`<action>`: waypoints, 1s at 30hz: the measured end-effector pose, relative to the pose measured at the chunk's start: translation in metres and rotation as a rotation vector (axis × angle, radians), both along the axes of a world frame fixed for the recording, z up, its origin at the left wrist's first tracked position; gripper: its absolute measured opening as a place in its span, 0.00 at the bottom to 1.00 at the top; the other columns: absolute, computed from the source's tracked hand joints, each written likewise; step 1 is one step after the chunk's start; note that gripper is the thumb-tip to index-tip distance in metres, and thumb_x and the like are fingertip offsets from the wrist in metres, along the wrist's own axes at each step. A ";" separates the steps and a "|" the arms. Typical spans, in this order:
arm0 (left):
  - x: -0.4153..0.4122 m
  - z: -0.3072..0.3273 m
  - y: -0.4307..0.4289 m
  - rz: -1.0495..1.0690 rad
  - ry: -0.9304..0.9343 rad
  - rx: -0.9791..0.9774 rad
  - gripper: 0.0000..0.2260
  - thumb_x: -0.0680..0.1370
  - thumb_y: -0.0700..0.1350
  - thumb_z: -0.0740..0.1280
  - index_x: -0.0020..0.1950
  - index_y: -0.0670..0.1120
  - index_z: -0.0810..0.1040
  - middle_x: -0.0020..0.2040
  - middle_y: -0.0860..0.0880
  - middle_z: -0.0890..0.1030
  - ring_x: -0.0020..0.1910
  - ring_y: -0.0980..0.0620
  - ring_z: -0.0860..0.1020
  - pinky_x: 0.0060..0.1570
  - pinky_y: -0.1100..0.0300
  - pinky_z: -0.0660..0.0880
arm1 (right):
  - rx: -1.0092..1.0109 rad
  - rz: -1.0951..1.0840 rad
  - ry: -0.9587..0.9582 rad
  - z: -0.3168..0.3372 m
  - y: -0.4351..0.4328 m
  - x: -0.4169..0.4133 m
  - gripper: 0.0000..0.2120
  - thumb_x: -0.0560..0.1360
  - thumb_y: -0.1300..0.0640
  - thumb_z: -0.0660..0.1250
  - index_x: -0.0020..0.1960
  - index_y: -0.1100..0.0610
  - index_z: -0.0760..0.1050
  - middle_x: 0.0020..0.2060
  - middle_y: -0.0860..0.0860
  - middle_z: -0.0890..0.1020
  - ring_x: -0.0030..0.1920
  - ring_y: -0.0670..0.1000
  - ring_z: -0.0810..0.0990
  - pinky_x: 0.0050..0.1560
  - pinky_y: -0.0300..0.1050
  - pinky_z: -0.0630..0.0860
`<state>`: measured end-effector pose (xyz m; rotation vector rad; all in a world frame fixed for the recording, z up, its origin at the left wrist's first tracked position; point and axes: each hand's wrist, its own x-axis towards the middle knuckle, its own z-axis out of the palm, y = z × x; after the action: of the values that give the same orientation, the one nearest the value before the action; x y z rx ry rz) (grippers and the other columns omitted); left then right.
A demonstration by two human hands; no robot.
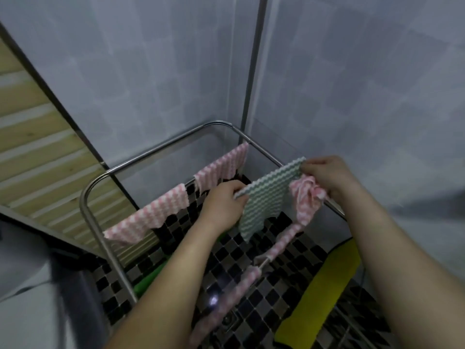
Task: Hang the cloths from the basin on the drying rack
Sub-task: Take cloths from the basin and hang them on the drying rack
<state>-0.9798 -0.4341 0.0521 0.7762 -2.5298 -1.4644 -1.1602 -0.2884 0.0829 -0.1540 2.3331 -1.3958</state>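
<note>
A green-and-white wavy cloth is stretched between my hands over the metal drying rack. My left hand pinches its near-left corner. My right hand grips its far-right corner and also holds a bunched pink-and-white cloth that dangles below. Two pink-and-white cloths hang on a far rail, one long at the left and one to its right. More pink cloth drapes a nearer rail. The basin is not in view.
Grey tiled walls close in behind and to the right of the rack. A wooden slatted panel leans at the left. The floor is black-and-white mosaic tile. A yellow object lies at the lower right, a green one under my left forearm.
</note>
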 end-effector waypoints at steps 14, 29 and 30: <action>-0.002 -0.029 -0.026 0.271 -0.128 -0.193 0.12 0.78 0.43 0.67 0.61 0.47 0.76 0.50 0.49 0.81 0.48 0.49 0.78 0.42 0.61 0.68 | 0.373 0.199 0.268 -0.018 -0.040 -0.018 0.10 0.72 0.54 0.70 0.38 0.61 0.81 0.32 0.57 0.81 0.34 0.53 0.78 0.40 0.45 0.74; 0.017 -0.043 -0.001 0.029 0.039 -0.403 0.13 0.76 0.47 0.70 0.61 0.50 0.80 0.51 0.50 0.79 0.48 0.50 0.78 0.46 0.52 0.78 | 0.239 0.017 0.050 -0.067 -0.045 -0.011 0.12 0.70 0.57 0.72 0.39 0.67 0.81 0.30 0.61 0.80 0.32 0.54 0.77 0.42 0.54 0.79; 0.017 -0.044 -0.001 0.021 0.046 -0.415 0.14 0.76 0.46 0.70 0.62 0.50 0.80 0.51 0.50 0.79 0.49 0.50 0.77 0.47 0.52 0.78 | 0.242 0.021 0.073 -0.067 -0.045 -0.012 0.12 0.70 0.57 0.72 0.39 0.67 0.81 0.31 0.62 0.81 0.33 0.53 0.77 0.42 0.53 0.79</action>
<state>-0.9627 -0.4349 0.0076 0.6844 -2.6453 -0.8868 -1.1720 -0.3331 0.0157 -0.1600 2.5294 -1.1027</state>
